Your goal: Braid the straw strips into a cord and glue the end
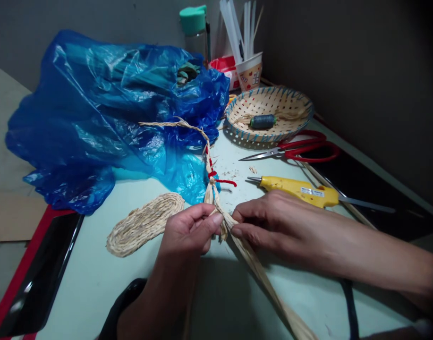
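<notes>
A pale straw-like braid (pixel 208 163) runs up the table, with a red fuzzy tie (pixel 212 174) knotted around it. Below the knot it parts into loose strands. My left hand (pixel 193 226) pinches strands between thumb and fingertips just under the knot. Close beside it, my right hand (pixel 269 222) has thumb and forefinger closed on a long flat strand (pixel 264 278) that trails toward the lower right. Left of my left hand lies an oval coiled mat (pixel 145 224) of the same braided fibre.
A blue plastic bag (pixel 106 113) bulges across the back left. Red-handled scissors (pixel 294 147) and a yellow glue gun (pixel 301 189) lie beyond my right hand. Behind them are a woven basket (pixel 233 123) holding a thread spool (pixel 263 121), a paper cup (pixel 250 75) of glue sticks and a green-lidded bottle (pixel 194 23).
</notes>
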`<act>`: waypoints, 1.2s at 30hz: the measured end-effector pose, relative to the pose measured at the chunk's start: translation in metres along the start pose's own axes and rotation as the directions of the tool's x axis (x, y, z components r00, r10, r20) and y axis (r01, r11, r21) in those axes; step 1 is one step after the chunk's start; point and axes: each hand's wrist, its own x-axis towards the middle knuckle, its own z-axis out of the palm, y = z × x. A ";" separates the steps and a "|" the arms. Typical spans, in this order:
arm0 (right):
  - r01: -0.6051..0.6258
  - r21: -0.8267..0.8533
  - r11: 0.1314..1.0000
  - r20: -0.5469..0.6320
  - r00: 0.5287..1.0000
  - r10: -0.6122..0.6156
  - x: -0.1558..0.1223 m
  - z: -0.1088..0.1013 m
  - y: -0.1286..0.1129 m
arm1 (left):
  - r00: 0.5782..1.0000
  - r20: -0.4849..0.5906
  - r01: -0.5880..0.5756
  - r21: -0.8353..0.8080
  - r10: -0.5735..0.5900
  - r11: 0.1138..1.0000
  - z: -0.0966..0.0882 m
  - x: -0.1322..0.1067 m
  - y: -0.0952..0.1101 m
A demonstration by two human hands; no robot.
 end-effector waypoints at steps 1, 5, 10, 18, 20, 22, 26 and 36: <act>0.009 0.001 1.000 -0.002 1.000 -0.009 0.000 0.000 -0.001 | 1.000 -0.001 0.005 -0.003 -0.005 1.000 0.000 0.000 0.000; 0.004 -0.034 0.999 -0.050 0.999 -0.006 -0.003 -0.001 -0.004 | 1.000 -0.002 0.008 -0.010 -0.008 1.000 0.000 0.000 0.000; -0.023 -0.170 0.985 -0.101 0.995 0.006 -0.003 0.005 -0.006 | 0.998 -0.049 -0.030 0.039 0.032 0.999 0.002 -0.001 0.000; -0.064 -0.221 0.973 -0.062 0.997 0.052 -0.002 0.013 -0.013 | 0.995 -0.099 -0.015 0.074 0.022 0.997 0.007 -0.003 0.005; -0.062 -0.213 0.975 -0.085 0.995 0.044 -0.004 0.009 -0.011 | 0.996 -0.093 -0.007 0.074 0.014 0.997 0.005 -0.003 0.006; -0.055 -0.207 0.977 -0.116 0.993 0.031 -0.007 0.004 -0.008 | 0.996 -0.092 -0.006 0.071 0.013 0.997 0.004 -0.003 0.006; -0.029 -0.176 0.984 -0.108 0.994 0.010 -0.012 -0.006 -0.007 | 0.999 -0.031 -0.011 0.044 0.012 0.999 0.000 -0.001 0.003; -0.031 -0.082 0.996 -0.030 0.999 0.029 -0.015 -0.012 -0.022 | 0.997 0.028 -0.071 0.033 0.070 0.997 -0.003 0.003 -0.002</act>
